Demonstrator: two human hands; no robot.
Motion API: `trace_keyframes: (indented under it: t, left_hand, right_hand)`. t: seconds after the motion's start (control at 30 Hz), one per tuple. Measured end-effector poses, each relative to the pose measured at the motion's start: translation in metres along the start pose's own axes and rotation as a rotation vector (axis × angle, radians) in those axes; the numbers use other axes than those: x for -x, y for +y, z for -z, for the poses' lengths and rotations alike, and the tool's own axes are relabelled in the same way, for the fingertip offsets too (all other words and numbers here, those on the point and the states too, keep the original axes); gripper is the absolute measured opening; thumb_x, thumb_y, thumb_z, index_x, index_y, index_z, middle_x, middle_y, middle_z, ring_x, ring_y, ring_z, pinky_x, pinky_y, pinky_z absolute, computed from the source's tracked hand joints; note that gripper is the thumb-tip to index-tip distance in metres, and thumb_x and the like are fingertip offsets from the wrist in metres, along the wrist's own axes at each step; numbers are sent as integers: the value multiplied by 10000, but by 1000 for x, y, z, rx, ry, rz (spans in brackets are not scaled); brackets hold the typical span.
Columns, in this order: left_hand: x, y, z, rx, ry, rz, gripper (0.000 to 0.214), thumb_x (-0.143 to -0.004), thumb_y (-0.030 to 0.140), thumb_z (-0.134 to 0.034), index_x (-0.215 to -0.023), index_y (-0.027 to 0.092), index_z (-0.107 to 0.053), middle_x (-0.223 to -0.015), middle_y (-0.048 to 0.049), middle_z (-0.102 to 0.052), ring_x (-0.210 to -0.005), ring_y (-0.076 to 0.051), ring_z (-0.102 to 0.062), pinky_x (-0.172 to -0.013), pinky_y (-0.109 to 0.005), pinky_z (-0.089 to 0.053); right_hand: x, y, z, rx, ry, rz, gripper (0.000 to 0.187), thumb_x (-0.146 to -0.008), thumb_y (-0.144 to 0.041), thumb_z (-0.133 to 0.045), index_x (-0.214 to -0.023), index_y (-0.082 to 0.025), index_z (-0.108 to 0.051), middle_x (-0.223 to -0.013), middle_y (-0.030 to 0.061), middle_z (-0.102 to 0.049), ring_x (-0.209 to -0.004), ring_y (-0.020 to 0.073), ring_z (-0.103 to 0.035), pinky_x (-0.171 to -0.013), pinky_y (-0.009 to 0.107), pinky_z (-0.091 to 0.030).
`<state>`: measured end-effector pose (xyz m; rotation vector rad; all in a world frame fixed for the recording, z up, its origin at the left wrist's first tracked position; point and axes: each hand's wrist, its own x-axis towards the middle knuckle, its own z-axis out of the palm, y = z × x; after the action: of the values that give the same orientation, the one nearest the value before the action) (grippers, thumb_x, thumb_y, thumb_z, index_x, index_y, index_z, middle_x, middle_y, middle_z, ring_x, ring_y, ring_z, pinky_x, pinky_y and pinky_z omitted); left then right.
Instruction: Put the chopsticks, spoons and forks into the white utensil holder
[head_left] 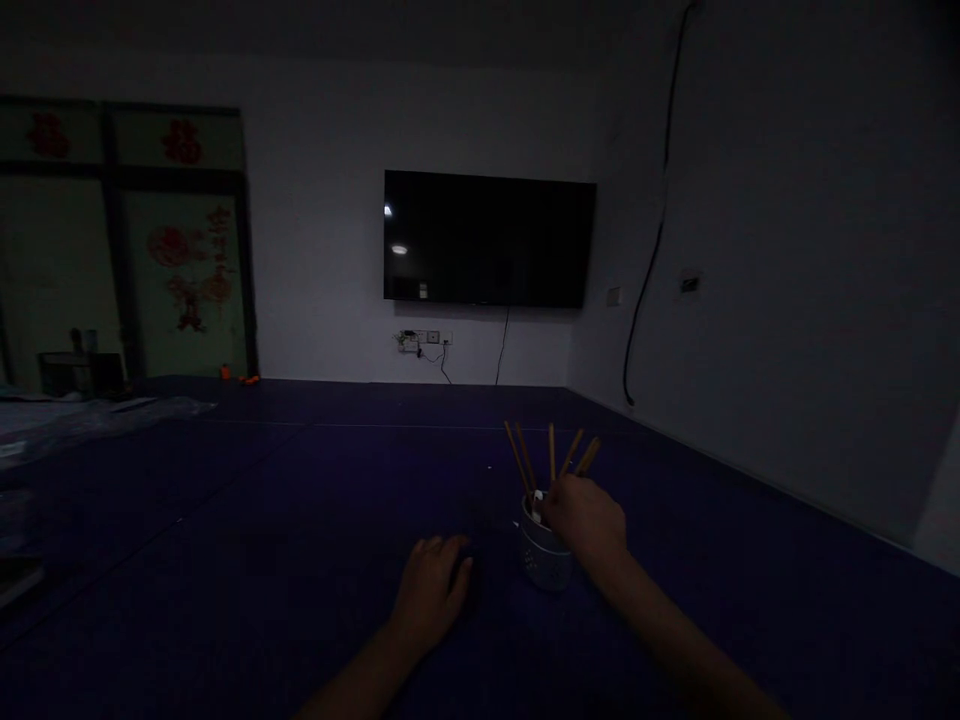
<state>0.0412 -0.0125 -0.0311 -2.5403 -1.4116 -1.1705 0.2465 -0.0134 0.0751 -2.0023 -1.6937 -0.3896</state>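
A grey cylindrical holder (546, 556) with small holes in its side stands upright on the dark blue surface (300, 560). Several thin wooden sticks, perhaps chopsticks (553, 452), rise from it and fan outward. A small white object (537, 506) shows at its rim. My right hand (586, 518) is at the top right of the holder with its fingers curled closed; whatever they hold is hidden in the dim light. To the left of the holder, apart from it, my left hand (431, 590) rests palm down on the surface, thumb and fingers apart, holding nothing.
Crumpled clear plastic (112, 420) lies at the left. Small orange items (249, 380) sit near the far edge. A television (489, 240) hangs on the back wall, and a black cable (651, 270) runs down the right wall.
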Motion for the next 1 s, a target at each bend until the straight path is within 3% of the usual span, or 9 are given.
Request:
trace_keyframes:
  t: [0.07, 0.17, 0.23, 0.3, 0.4, 0.53, 0.8, 1.0]
  left_hand:
    - [-1, 0, -3, -4, 22, 31, 325, -913, 281, -338, -1088, 193, -597, -962, -82, -681, -912, -215, -612, -832, -380, -460]
    - [-1, -1, -7, -30, 60, 62, 347, -915, 300, -340, -1152, 185, -565, -1041, -98, -665, -971, -230, -593, -862, -403, -450]
    - [0, -4, -9, -46, 82, 58, 375, -911, 306, -350, -1225, 188, -519, -1131, -103, -635, -1037, -230, -566, -905, -409, -434]
    - [2, -9, -13, -63, 65, 44, 414, -900, 302, -373, -1288, 190, -468, -1197, -105, -605, -1082, -230, -542, -936, -406, -419]
    - [6, -14, -20, -88, -43, -36, 519, -851, 265, -450, -1359, 178, -388, -1305, -122, -529, -1172, -256, -481, -971, -416, -388]
    - [7, -13, -27, -87, -149, -36, 423, -865, 185, -415, -1284, 213, -470, -1236, -93, -567, -1131, -236, -490, -952, -404, -380]
    - [9, -5, -12, 16, -260, -176, 203, -811, 275, -518, -998, 216, -571, -950, -39, -634, -877, -199, -540, -816, -332, -411]
    - [8, 3, 0, 176, -255, -208, 264, -816, 308, -474, -1045, 210, -560, -976, -51, -652, -912, -199, -580, -811, -318, -444]
  right_hand:
    - [13, -5, -1, -53, 210, 176, 302, -864, -377, -521, -672, -204, -677, -668, 67, -675, -596, 197, -639, -501, 260, -365]
    - [38, -18, -19, -190, 449, 674, 401, -943, -319, -388, -646, -192, -625, -592, 34, -631, -548, 144, -597, -534, 255, -357]
    - [53, -27, -40, -226, 497, 946, 420, -958, -304, -339, -643, -186, -591, -534, 23, -588, -504, 139, -559, -518, 264, -338]
    - [65, -32, -63, -222, 448, 1033, 408, -966, -355, -310, -779, -163, -617, -628, 56, -635, -553, 159, -581, -531, 280, -355]
    - [77, -32, -90, -237, 237, 1049, 461, -952, -470, -294, -747, -182, -592, -667, 59, -646, -581, 174, -592, -543, 290, -377]
    - [85, -26, -106, -343, 162, 975, 564, -943, -545, -211, -775, -191, -617, -698, 67, -669, -628, 194, -616, -575, 304, -407]
    - [85, -33, -100, -427, 19, 931, 567, -949, -496, -208, -762, -188, -646, -676, 67, -678, -628, 183, -618, -586, 289, -407]
    - [84, -33, -95, -331, -127, 851, 467, -935, -475, -320, -789, -179, -650, -752, 68, -696, -689, 192, -638, -628, 290, -407]
